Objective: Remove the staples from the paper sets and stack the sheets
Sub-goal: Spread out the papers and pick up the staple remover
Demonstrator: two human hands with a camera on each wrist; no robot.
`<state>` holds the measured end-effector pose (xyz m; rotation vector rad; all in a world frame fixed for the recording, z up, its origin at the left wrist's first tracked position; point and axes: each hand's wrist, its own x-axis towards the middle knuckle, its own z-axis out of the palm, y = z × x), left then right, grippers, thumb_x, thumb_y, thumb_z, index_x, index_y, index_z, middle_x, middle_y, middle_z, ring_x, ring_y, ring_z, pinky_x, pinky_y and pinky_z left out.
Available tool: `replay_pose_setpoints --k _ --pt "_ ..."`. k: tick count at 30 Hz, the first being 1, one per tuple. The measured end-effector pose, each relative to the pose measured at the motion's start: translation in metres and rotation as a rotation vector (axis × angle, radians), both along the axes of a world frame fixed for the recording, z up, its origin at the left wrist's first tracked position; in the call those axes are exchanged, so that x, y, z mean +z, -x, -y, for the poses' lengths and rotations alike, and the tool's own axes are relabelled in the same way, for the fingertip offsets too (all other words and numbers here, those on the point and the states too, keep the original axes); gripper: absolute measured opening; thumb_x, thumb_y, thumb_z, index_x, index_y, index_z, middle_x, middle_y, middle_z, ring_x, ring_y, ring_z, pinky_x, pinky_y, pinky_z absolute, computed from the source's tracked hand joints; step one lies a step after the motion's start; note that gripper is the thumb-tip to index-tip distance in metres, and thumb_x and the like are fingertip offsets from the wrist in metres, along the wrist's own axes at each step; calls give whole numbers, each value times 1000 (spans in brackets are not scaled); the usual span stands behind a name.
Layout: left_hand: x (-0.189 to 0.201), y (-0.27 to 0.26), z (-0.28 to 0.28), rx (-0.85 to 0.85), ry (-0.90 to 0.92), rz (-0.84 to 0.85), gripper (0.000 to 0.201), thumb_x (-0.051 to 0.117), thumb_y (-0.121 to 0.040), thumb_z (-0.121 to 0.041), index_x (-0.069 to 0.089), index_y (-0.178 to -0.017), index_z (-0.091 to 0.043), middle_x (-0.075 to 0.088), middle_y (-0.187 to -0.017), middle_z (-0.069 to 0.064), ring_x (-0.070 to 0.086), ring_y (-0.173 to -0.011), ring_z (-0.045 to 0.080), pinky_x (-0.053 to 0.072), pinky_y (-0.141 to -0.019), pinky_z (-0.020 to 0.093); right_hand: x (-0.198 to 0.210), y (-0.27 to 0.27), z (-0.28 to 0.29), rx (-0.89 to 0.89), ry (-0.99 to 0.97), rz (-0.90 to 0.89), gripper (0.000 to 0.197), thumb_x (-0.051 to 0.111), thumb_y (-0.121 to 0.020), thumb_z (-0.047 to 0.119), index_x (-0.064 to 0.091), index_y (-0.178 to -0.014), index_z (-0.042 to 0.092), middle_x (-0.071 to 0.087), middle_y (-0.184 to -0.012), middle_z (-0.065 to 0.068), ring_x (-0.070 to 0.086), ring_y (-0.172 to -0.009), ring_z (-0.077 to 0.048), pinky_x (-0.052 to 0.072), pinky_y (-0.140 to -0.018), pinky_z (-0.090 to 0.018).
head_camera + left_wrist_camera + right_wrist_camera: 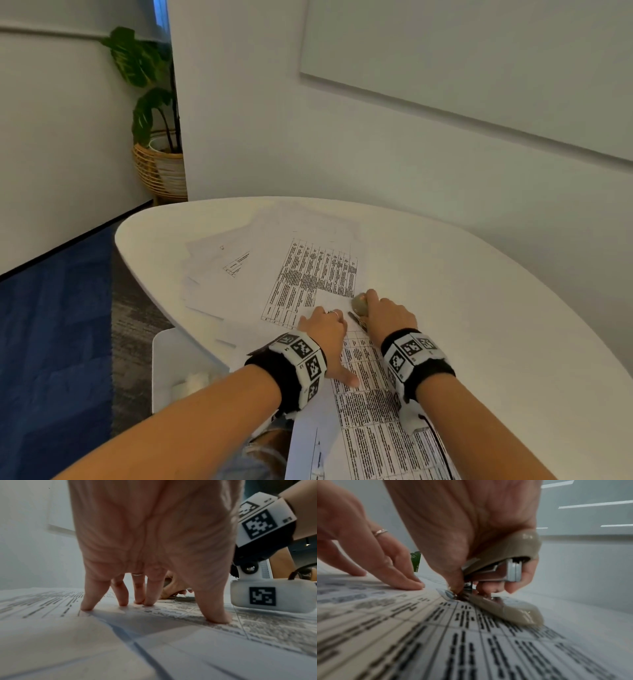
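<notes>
Closest to me, the printed paper set (pixel 373 407) is lying on the table (pixel 479 291), left hand (pixel 327 330) pressing it flat with spread fingers. Right hand (pixel 388 313) is gripping the staple remover (pixel 501 574), working the corner. Loose sheets (pixel 239 270) are piling up beyond, so partway done I'd guess.

Table (pixel 445 274) across centre and right of frame, loose sheets (pixel 239 274) scattered on its left part, printed paper set (pixel 373 394) at lower centre, left hand (pixel 325 332) and right hand (pixel 387 315) side by side on it, staple remover (pixel 359 305) under right hand, potted plant (pixel 154 137) on floor at upper left.
</notes>
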<state>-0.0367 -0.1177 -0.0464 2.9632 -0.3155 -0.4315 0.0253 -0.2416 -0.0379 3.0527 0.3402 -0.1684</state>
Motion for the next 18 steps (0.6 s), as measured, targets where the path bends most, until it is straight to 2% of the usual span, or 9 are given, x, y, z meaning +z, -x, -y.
replay_pose_setpoints --k 6,9,13,15,18 --pt "-4 -1 0 4 0 18 99 65 -63 -75 47 -134 -9 38 -142 5 35 -123 26 37 -103 48 -4 -2 -6 -68 -89 -44 28 41 -97 29 41 -118 11 61 -112 -10 59 -102 -28 38 -72 -32" --pt "-4 1 0 1 5 13 99 64 -65 -74 43 -137 -10 35 -144 5 32 -126 27 33 -106 50 -1 -11 -5 35 2 -14 28 42 -96 25 37 -122 17 61 -109 -7 60 -96 -27 43 -73 -32" --pt "-2 1 1 14 21 9 97 66 -65 -72 45 -135 -9 38 -142 4 33 -125 26 34 -106 50 4 -20 -5 136 45 -11 34 49 -94 25 34 -125 23 59 -109 -3 59 -94 -24 50 -81 -39" --pt "-1 0 2 26 16 2 96 67 -65 -72 46 -134 -9 39 -139 4 34 -122 26 35 -105 49 1 -22 -6 117 29 -30 31 46 -95 28 35 -123 20 61 -105 -5 60 -89 -24 48 -74 -35" --pt "0 0 2 37 17 -1 96 69 -65 -70 46 -134 -8 40 -137 3 35 -121 25 37 -103 48 -3 -22 -9 57 0 -33 30 43 -97 29 37 -121 13 62 -108 -9 61 -95 -27 41 -69 -32"
